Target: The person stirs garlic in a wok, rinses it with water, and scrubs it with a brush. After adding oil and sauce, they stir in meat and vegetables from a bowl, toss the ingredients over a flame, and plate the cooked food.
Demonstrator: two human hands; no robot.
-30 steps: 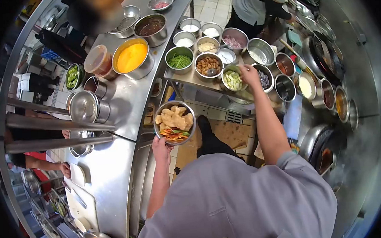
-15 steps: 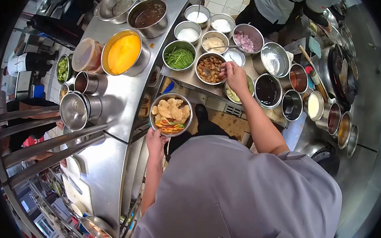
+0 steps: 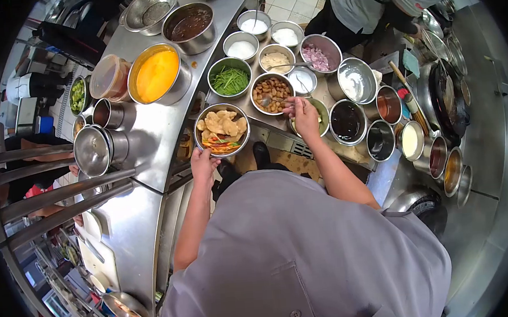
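Observation:
My left hand [image 3: 204,164] grips the near rim of a steel bowl [image 3: 221,130] that holds pale battered-looking pieces and red, orange and green strips. My right hand [image 3: 304,116] is closed at the right edge of a pot of brown chunks [image 3: 272,94]. Its fingers pinch a spoon handle, and the spoon's bowl [image 3: 267,101] rests among the chunks. Partly behind that wrist is a pot of pale green pieces [image 3: 320,115]. A pot of green strips [image 3: 229,78] stands to the left of the chunks.
A pot of orange liquid [image 3: 157,76] and a pot of dark sauce [image 3: 190,26] stand on the left counter. Pots of white powder, chopped onion [image 3: 317,58] and dark liquid [image 3: 348,122] crowd the right counter. Another person [image 3: 366,3] stands at the upper right.
The bowl in my left hand is a little higher in view. My right hand has shifted slightly left and down, and the view itself has moved slightly.

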